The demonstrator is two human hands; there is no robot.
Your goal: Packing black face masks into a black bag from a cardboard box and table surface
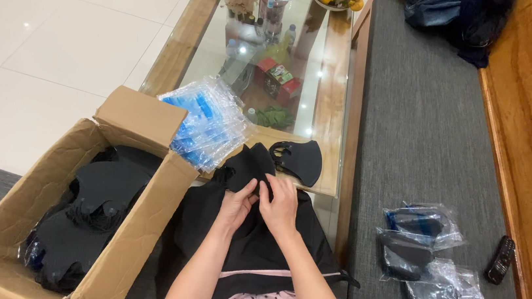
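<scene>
Both hands, left hand [235,207] and right hand [280,205], pinched a black mask [248,166] on the lap, just right of the cardboard box [133,221]. Three bagged masks [429,262] lay well right; the box remained nearly full.

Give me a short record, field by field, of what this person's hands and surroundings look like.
left hand: pinching a black fabric face mask on the lap
right hand: gripping the same mask
second black mask: lies on the glass-topped wooden table
open cardboard box: at the left, full of black masks
stack of clear plastic sleeves: rests on the table edge
bagged masks: on the grey bench cushion
</scene>
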